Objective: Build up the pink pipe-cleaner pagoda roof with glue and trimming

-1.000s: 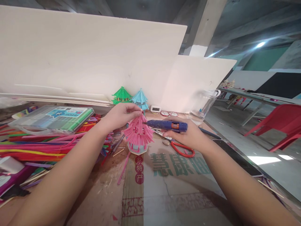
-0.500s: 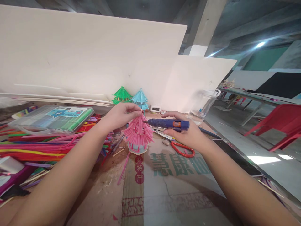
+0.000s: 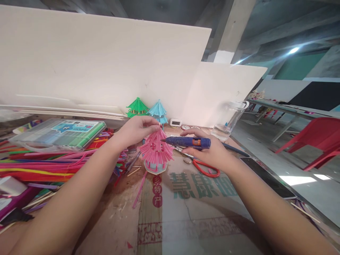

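Observation:
A small pink pavilion model [image 3: 156,150] with a two-tiered, ribbed roof stands upright on a pale many-sided base. At its peak, my left hand [image 3: 138,131] pinches the roof tip between thumb and fingers. My right hand [image 3: 208,150] is wrapped round a blue hot glue gun [image 3: 186,142], held level. Its dark nozzle points left and lies against or just in front of the upper roof; contact I cannot tell. Beneath the right hand are red-handled scissors [image 3: 205,169]. A loose pink pipe cleaner [image 3: 140,190] rests in front of the base.
Green [image 3: 138,107] and light blue pavilion models [image 3: 158,111] stand behind, near a small digital clock [image 3: 175,122]. Coloured pipe cleaners [image 3: 53,166] and a marker case [image 3: 61,134] fill the left. A clear jug [image 3: 230,120], a black phone [image 3: 267,177] and a red chair [image 3: 310,141] are right.
The glue gun has shifted slightly left and down, its nozzle now lower on the pink roof. My left hand and the pavilion model have stayed in place.

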Demonstrator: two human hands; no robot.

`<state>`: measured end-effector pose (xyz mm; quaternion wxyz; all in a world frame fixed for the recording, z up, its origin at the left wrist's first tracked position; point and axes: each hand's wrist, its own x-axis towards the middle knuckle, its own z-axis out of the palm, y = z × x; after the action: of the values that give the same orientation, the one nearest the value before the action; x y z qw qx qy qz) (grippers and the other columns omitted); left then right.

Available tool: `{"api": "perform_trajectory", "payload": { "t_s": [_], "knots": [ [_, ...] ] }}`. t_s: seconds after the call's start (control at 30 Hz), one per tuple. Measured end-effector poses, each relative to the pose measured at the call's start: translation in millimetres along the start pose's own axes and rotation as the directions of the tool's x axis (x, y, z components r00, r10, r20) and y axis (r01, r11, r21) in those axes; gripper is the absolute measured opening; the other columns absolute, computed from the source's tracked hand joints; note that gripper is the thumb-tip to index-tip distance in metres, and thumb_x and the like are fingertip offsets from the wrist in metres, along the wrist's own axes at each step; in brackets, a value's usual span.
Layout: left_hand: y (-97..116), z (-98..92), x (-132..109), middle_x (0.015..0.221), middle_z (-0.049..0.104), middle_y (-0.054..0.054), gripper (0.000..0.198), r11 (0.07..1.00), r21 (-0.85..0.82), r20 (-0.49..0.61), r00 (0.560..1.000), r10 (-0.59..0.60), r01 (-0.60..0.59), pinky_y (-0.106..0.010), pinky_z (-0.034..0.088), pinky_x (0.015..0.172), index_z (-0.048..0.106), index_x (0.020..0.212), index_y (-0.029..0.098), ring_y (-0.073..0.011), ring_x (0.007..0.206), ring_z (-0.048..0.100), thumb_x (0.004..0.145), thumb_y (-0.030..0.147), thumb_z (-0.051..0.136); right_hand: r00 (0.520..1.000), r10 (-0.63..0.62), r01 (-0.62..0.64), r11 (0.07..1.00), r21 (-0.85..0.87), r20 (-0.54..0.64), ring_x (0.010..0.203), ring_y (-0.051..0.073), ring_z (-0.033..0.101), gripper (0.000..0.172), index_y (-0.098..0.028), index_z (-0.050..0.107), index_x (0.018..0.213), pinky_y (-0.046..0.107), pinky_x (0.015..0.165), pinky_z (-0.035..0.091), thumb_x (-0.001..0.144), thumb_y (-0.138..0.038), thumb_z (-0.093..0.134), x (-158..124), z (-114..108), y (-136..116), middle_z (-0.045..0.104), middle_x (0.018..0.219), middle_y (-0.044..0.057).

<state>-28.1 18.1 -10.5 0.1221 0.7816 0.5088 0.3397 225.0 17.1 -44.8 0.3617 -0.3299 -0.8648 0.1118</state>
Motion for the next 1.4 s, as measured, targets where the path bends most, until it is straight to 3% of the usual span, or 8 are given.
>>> {"api": "perform_trajectory", "payload": {
  "t_s": [0.53, 0.83, 1.0, 1.4],
  "knots": [
    [0.1, -0.2, 0.4, 0.088, 0.070, -0.001, 0.034, 1.000, 0.008, -0.001, 1.000, -0.003, 0.003, -0.026, 0.045, 0.070, 0.069, 0.089, 0.019, -0.0199, 0.084, 0.061, 0.080, 0.048, 0.054, 0.999, 0.006, -0.004, 0.999, -0.041, 0.044, 0.073, 0.018, 0.065, 0.035, -0.026, 0.059, 0.106, 0.029, 0.064, 0.048, 0.078, -0.047, 0.065, -1.3, -2.2, 0.0, 0.070, 0.093, 0.001],
    [1.7, -0.2, -0.1, 0.092, 0.070, -0.002, 0.032, 1.000, 0.022, -0.001, 1.000, 0.003, -0.003, -0.026, 0.046, 0.074, 0.069, 0.089, 0.019, -0.0204, 0.089, 0.061, 0.081, 0.045, 0.053, 0.999, -0.035, 0.036, 0.998, 0.056, -0.021, 0.087, 0.021, 0.066, 0.037, -0.025, 0.058, 0.110, 0.033, 0.076, 0.050, 0.079, -0.044, 0.065, -0.6, 0.9, 5.6, 0.069, 0.100, 0.004],
    [1.2, -0.7, 0.0, 0.092, 0.070, -0.002, 0.032, 1.000, 0.029, -0.003, 1.000, 0.006, -0.006, -0.026, 0.046, 0.074, 0.069, 0.090, 0.019, -0.0201, 0.087, 0.061, 0.081, 0.046, 0.053, 0.997, -0.078, 0.079, 0.997, 0.027, -0.023, 0.091, 0.021, 0.066, 0.038, -0.028, 0.059, 0.113, 0.036, 0.083, 0.049, 0.079, -0.044, 0.065, 0.1, 0.4, 4.5, 0.068, 0.107, 0.004],
    [2.1, -0.2, 0.0, 0.092, 0.071, -0.001, 0.030, 1.000, 0.019, -0.007, 1.000, 0.011, -0.011, -0.025, 0.045, 0.074, 0.069, 0.090, 0.018, -0.0192, 0.087, 0.062, 0.081, 0.042, 0.054, 0.998, -0.061, 0.061, 0.998, -0.023, -0.019, 0.092, 0.023, 0.067, 0.039, -0.029, 0.059, 0.116, 0.037, 0.082, 0.051, 0.080, -0.044, 0.064, -1.3, -1.5, 3.4, 0.070, 0.106, 0.004]
  ]
}}
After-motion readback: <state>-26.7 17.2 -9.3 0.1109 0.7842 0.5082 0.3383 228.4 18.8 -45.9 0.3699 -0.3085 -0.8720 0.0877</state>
